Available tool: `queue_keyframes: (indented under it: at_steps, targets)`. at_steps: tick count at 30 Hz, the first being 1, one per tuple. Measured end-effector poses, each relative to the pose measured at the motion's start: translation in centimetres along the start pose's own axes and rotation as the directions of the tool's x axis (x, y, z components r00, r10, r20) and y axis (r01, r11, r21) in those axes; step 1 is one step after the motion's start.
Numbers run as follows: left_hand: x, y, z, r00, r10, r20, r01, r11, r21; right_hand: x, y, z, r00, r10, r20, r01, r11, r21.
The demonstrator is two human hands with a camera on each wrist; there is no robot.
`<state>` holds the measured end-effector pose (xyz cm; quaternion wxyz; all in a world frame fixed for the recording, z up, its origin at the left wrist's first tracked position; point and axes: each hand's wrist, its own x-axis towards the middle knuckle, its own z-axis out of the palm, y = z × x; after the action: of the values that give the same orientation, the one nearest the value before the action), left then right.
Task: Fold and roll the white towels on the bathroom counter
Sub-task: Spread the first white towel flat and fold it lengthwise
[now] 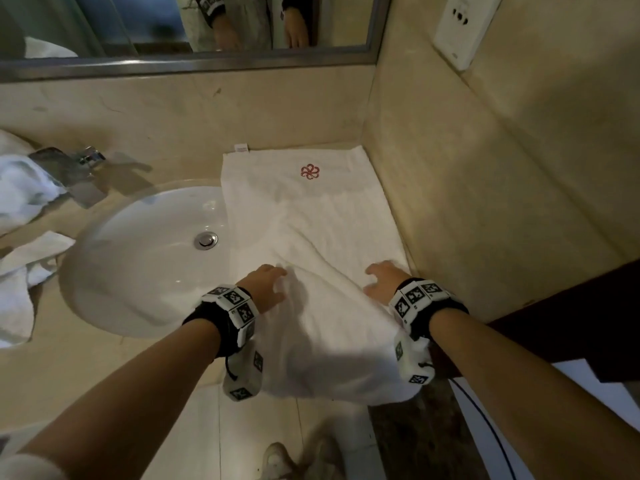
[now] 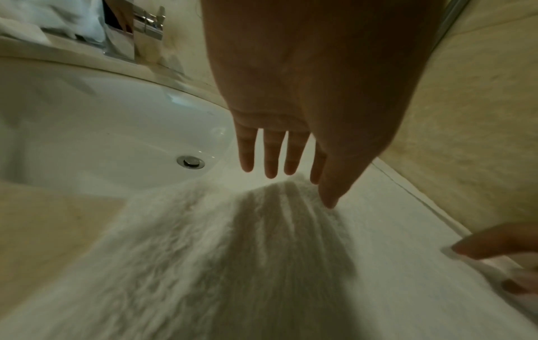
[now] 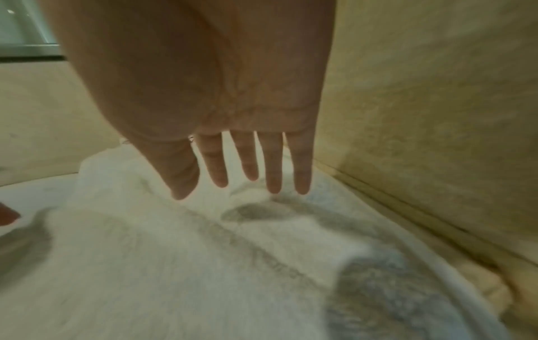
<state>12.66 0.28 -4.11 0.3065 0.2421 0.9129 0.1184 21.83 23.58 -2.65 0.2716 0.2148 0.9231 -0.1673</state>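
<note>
A long white towel (image 1: 311, 230) with a red flower emblem (image 1: 310, 172) lies lengthwise on the beige counter, from the back wall to the front edge, where its near end hangs over. My left hand (image 1: 268, 284) hovers over the towel's left side with straight, spread fingers (image 2: 272, 156) just above the cloth (image 2: 203, 253). My right hand (image 1: 382, 280) is over the towel's right side near the side wall, fingers (image 3: 273, 168) straight above the wrinkled cloth (image 3: 145, 264). Neither hand holds anything.
A white sink basin (image 1: 149, 258) with a drain (image 1: 205, 240) sits left of the towel, whose edge overlaps its rim. A chrome faucet (image 1: 69, 168) and more crumpled white towels (image 1: 20, 199) lie at the far left. The side wall (image 1: 485, 202) stands close on the right.
</note>
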Motion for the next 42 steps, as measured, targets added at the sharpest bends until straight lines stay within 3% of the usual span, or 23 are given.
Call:
queue_keyframes:
  at_steps: [3,7,14,20,28,31,35,38,42]
  targets:
    - [0.7,0.2,-0.6,1.0,-0.013,-0.007,0.013,1.0,0.006,0.9,-0.5,0.8,0.999,-0.033,0.037,0.035,0.997,-0.069]
    - [2.0,0.2,-2.6,0.998,-0.042,-0.054,0.042,0.999,0.006,2.1,-0.2,-0.9,0.999,-0.051,-0.014,0.049,0.993,-0.104]
    - [5.5,-0.6,-6.7,0.958,-0.155,-0.24,0.126,0.983,-0.134,7.0,-1.3,-5.6,0.987,-0.044,-0.154,0.048,0.999,0.022]
    - [11.7,-3.0,-11.0,0.938,-0.183,-0.295,0.134,0.975,-0.179,13.1,-4.3,-9.2,0.958,-0.056,-0.282,0.087,0.991,0.099]
    - [19.3,-6.3,-15.2,0.91,-0.257,-0.326,0.174,0.949,-0.261,21.8,-6.8,-13.0,0.928,0.061,-0.369,0.015,0.979,0.201]
    - [21.8,-8.0,-16.0,0.927,-0.234,-0.292,0.157,0.952,-0.264,24.7,-7.0,-13.6,0.957,0.095,-0.275,-0.069,0.992,0.104]
    - [23.7,-9.3,-15.5,0.962,-0.113,-0.25,0.089,0.991,-0.103,26.7,-7.4,-13.0,0.989,0.132,-0.06,-0.139,0.982,-0.127]
    - [24.4,-9.0,-15.1,0.964,-0.052,-0.261,0.04,0.998,-0.049,27.4,-7.9,-12.7,0.984,0.177,-0.022,-0.179,0.977,-0.117]
    - [25.1,-9.4,-15.1,0.968,-0.095,-0.231,0.088,0.995,-0.04,28.6,-8.1,-14.1,0.982,0.187,0.01,-0.185,0.978,-0.097]
